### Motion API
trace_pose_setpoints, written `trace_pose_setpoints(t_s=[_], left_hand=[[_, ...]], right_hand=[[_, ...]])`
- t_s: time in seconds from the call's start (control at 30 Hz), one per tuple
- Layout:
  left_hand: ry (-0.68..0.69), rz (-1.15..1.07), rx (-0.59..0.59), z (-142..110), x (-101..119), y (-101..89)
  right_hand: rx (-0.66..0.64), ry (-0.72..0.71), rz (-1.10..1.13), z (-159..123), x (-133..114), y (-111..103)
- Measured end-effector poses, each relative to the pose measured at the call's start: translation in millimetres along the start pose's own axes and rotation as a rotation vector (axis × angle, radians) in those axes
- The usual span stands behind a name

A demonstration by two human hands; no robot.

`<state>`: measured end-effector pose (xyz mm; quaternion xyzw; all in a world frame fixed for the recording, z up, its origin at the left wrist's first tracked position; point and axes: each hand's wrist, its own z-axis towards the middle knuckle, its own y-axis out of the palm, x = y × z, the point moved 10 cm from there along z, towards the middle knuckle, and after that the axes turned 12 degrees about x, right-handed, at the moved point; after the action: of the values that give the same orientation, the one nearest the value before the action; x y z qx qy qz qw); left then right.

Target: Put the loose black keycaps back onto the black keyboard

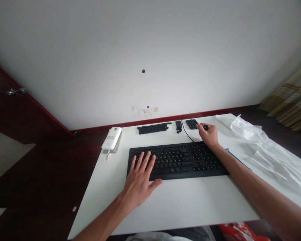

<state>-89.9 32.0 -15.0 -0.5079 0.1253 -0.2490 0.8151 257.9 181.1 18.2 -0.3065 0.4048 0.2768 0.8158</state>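
Note:
A black keyboard (185,160) lies across the white table, many of its key positions without caps. My left hand (140,180) rests on its left end with fingers spread and thumb out. Beyond the keyboard's right end, my right hand (208,135) is closed beside a block of loose black keycaps (191,124). Small dark pieces (205,127) show at its curled fingers; I cannot make out exactly what it holds. A long row block of keycaps (153,128) and a smaller cluster of keycaps (178,126) lie farther left along the back.
A white power bank (111,138) with a short cable lies at the table's left. White plastic sheeting (271,150) covers the right side, near a thin blue strip (237,158). The keyboard cable (187,132) runs backward. A wall (102,67) stands behind the table.

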Motion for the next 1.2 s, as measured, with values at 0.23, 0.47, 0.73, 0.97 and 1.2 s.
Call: trace_pose_setpoints(t_s=[0.23, 0.47, 0.73, 0.97, 1.2], left_hand=[[-0.150, -0.237, 0.143, 71.5, -53.5, -7.1], [-0.675, -0.527, 0.345, 110.3, -160.7, 27.1], [-0.885, -0.989, 0.462, 83.4, -191.2, 57.7], [-0.788, -0.940, 0.454, 87.8, -186.7, 54.4], [-0.781, -0.955, 0.450, 87.9, -185.3, 55.8]], right_hand=[[-0.020, -0.031, -0.022, 0.9, 3.0, 4.2], [-0.045, -0.109, -0.102, -0.2, -4.0, 7.9], [-0.167, -0.444, -0.291, -7.0, -31.0, 42.3], [-0.444, -0.619, -0.375, 18.9, -45.4, 108.6], [-0.682, -0.582, -0.425, 42.7, -36.0, 172.0]])
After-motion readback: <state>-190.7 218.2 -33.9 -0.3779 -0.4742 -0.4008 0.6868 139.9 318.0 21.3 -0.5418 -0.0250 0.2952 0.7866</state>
